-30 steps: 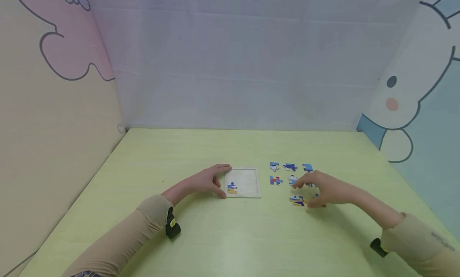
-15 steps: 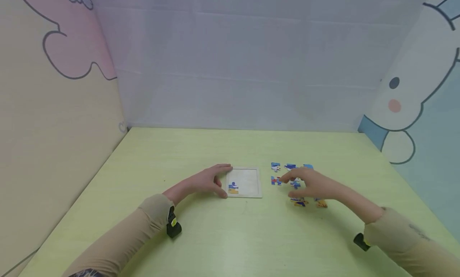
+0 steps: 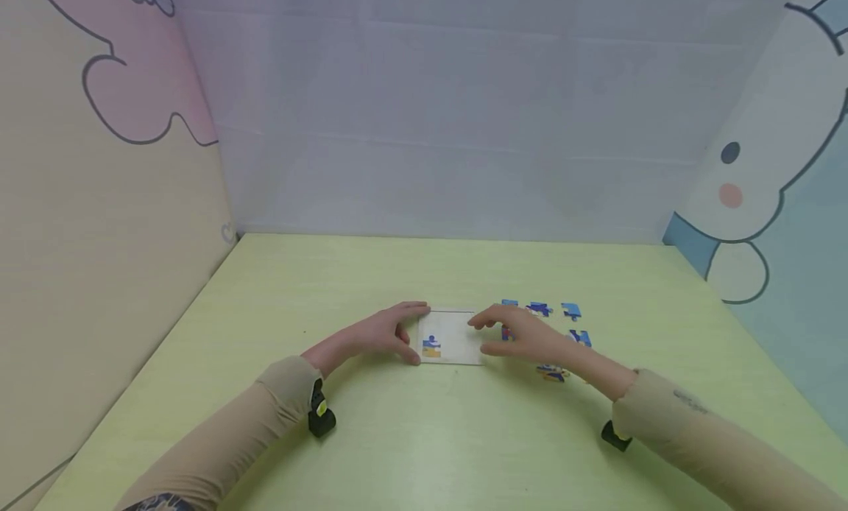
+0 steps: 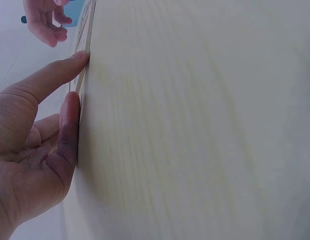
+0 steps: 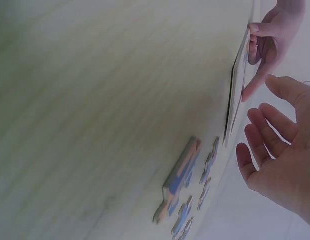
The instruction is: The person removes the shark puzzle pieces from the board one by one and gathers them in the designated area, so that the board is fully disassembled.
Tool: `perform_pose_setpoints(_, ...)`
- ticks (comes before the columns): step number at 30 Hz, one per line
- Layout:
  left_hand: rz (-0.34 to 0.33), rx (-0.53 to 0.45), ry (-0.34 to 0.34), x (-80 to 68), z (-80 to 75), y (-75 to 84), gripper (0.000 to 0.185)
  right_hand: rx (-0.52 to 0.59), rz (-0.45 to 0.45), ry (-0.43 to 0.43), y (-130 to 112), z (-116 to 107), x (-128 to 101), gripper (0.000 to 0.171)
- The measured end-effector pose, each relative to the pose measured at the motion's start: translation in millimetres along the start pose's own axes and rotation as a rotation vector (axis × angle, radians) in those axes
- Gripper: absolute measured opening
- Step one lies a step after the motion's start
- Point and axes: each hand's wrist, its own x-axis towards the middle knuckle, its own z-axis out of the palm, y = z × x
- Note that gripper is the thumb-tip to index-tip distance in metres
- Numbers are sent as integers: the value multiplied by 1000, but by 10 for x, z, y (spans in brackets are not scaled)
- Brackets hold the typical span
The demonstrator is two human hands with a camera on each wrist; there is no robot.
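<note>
Right hand has left the loose pieces and swung left to the tray; a second ago it hovered over the middle of the cluster, half a second ago it was at the cluster's left side, now its fingertips reach over the tray's right edge. Whether it carries a piece: cannot tell. In the head view the fingers look gathered, but the right wrist view shows them loosely spread with nothing plainly between them, and the left wrist view only gives a blue blur near the far hand. Left hand has not moved across the frames: flat, fingers straight, thumb and forefinger bracing the tray's left edge, pressing on it rather than gripping. The tray lies on the green bench at mid front and holds one placed piece in its lower left corner, same as before. The remaining pieces lie on the bench just right of the tray, some now uncovered since the hand moved off; one by the hand's heel is partly hidden. Read: probably mid transfer, a move from the pile toward an open slot in the tray, with the left hand steadying the frame. Most of the tray is bare, so the puzzle is at an early stage.
</note>
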Motion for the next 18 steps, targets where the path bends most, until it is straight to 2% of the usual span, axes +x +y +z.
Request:
perform_pose_setpoints(4,2,1,-2,3,4,-5,95,4,3,-3,-55,112,133,42)
perform_pose_setpoints(12,16,2,-9,-5,9,-8,94,-29,71,-38,-151,307,326,48)
perform_pose_setpoints(18,37,8,-11,-16,4,-6,93,-47,50,-69,-211,383,416,47)
